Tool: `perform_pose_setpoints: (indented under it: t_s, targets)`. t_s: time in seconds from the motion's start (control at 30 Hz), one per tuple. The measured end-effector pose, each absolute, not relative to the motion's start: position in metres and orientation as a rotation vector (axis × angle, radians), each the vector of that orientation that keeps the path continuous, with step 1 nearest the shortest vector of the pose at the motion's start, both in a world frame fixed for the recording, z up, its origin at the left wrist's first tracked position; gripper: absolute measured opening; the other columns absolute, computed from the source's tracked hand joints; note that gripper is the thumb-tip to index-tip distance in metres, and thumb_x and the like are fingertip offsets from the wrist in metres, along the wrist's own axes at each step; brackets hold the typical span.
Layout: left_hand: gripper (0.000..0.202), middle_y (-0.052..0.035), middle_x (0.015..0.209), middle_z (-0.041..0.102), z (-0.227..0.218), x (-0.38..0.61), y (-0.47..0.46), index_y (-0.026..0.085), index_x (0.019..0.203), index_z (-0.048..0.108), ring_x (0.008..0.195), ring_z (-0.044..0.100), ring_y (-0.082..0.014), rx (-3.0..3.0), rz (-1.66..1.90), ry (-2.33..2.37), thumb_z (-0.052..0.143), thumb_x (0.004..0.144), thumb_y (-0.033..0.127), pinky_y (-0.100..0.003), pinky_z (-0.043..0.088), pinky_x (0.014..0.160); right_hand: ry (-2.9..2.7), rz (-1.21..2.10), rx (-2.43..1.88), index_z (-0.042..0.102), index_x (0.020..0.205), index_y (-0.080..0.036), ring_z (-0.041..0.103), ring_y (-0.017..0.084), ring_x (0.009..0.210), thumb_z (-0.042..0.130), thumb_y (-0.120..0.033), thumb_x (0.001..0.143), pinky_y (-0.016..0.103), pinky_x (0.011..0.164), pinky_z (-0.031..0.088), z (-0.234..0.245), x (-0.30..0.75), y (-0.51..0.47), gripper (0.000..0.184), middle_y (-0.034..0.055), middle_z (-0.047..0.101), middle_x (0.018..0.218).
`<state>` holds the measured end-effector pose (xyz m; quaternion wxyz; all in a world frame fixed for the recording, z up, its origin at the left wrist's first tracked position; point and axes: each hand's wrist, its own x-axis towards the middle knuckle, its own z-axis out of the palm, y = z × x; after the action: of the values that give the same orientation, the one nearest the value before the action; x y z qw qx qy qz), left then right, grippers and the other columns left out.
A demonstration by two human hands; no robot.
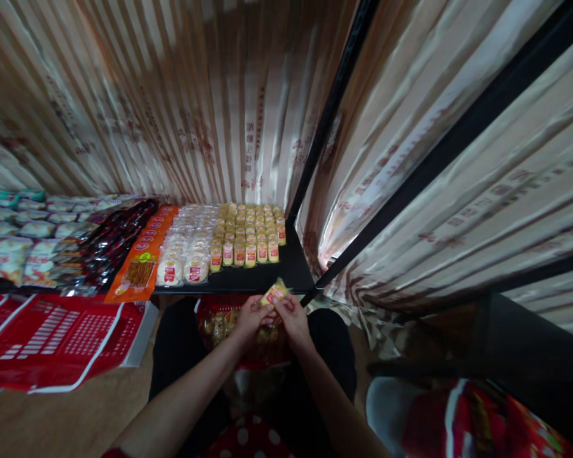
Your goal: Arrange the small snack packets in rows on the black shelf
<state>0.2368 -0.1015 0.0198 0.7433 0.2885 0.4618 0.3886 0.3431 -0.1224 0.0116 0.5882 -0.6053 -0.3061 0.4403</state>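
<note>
A small yellow wrapped snack (274, 293) with a red and white label is held between both hands, just off the shelf's front edge. My left hand (254, 315) is closed on its left side, and my right hand (291, 316) pinches it from the right. Below the hands, a red bag (205, 312) between the knees holds more yellow wrapped snacks (221, 326), partly hidden by the forearms. Ahead on the black shelf (248, 278), matching yellow snacks (249, 248) stand upright in rows.
Left of them on the shelf are round white packets (195, 267), an orange packet (138, 267), dark packets (117, 238) and white packets (38, 257). A red bag (62, 340) sits below left. Black poles (377, 238) and curtains (248, 95) border the right and back.
</note>
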Motion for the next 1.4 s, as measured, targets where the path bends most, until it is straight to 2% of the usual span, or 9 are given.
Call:
perform_pose_setpoints:
  t_s: [0.07,0.2,0.4,0.53,0.67,0.8,0.93,1.13,1.4]
  targets:
    - [0.027,0.0021,0.070,0.061,0.021,0.246,-0.098,0.015,0.094,0.050,0.055,0.059,-0.0059,0.669,0.834,1.067,0.067,0.072,0.017,-0.017,0.048,0.053,-0.756,0.984,-1.417,0.054,0.089,-0.018,0.064,0.018,0.073,0.064,-0.038,0.064,0.030,0.068,0.052,0.004,0.342,-0.120,0.034,0.0037,0.066,0.079]
    - [0.020,0.0011,0.072,0.059,0.023,0.257,-0.087,0.014,0.098,0.052,0.053,0.056,-0.0063,0.927,0.722,1.229,0.053,0.078,0.011,-0.018,0.046,0.051,-0.891,0.842,-1.552,0.053,0.111,-0.019,0.064,0.018,0.078,0.055,-0.039,0.073,0.032,0.071,0.052,0.001,0.355,-0.108,0.043,0.0059,0.067,0.092]
    - [0.026,-0.0069,0.108,0.059,0.033,0.270,-0.068,0.017,0.099,0.059,0.083,0.060,-0.0118,1.488,0.866,1.458,0.048,0.077,0.010,-0.026,0.047,0.085,-1.016,0.531,-1.734,0.048,0.125,-0.015,0.061,0.021,0.090,0.042,-0.038,0.081,0.035,0.082,0.046,0.013,0.387,-0.072,0.050,0.0098,0.065,0.103]
    - [0.030,-0.0060,0.113,0.062,0.045,0.294,-0.053,0.018,0.105,0.060,0.104,0.057,-0.0157,1.498,0.863,1.313,0.043,0.081,0.016,-0.028,0.044,0.093,-1.022,0.398,-1.743,0.047,0.127,-0.016,0.055,0.022,0.101,0.042,-0.034,0.080,0.035,0.089,0.042,0.012,0.403,-0.039,0.050,0.0102,0.062,0.110]
    - [0.037,-0.0092,0.124,0.057,0.057,0.318,-0.036,0.013,0.116,0.057,0.114,0.052,-0.0184,1.481,0.734,1.271,0.043,0.082,0.018,-0.030,0.035,0.103,-1.040,0.464,-1.648,0.048,0.126,-0.017,0.057,0.020,0.094,0.041,-0.032,0.080,0.033,0.085,0.043,0.004,0.419,-0.009,0.049,0.0081,0.064,0.104]
    - [0.040,-0.0090,0.130,0.052,0.067,0.333,-0.020,0.013,0.122,0.053,0.120,0.048,-0.0186,1.440,0.696,1.258,0.041,0.085,0.023,-0.029,0.032,0.105,-1.082,0.506,-1.543,0.049,0.124,-0.014,0.058,0.021,0.089,0.042,-0.034,0.080,0.034,0.082,0.046,0.005,0.432,0.010,0.049,0.0100,0.064,0.102]
    - [0.043,-0.0092,0.130,0.052,0.071,0.341,-0.009,0.014,0.126,0.049,0.120,0.048,-0.0191,1.418,0.698,1.278,0.039,0.087,0.029,-0.029,0.033,0.105,-1.164,0.529,-1.480,0.048,0.125,-0.015,0.057,0.022,0.097,0.042,-0.036,0.080,0.034,0.087,0.044,0.007,0.439,0.027,0.050,0.0097,0.063,0.108]
    - [0.049,-0.0149,0.138,0.042,0.065,0.350,0.001,0.005,0.134,0.037,0.127,0.040,-0.0202,1.452,0.618,1.373,0.034,0.088,0.023,-0.029,0.027,0.108,-1.210,0.496,-1.513,0.046,0.128,-0.019,0.056,0.022,0.104,0.043,-0.036,0.081,0.037,0.090,0.044,-0.008,0.443,0.052,0.050,0.0072,0.063,0.112]
    - [0.050,-0.0131,0.142,0.036,0.059,0.348,0.005,0.008,0.136,0.034,0.130,0.035,-0.0190,1.437,0.609,1.405,0.032,0.088,0.023,-0.028,0.023,0.110,-1.253,0.376,-1.654,0.041,0.133,-0.018,0.055,0.022,0.107,0.042,-0.034,0.081,0.038,0.092,0.044,-0.020,0.439,0.055,0.054,0.0099,0.060,0.117]
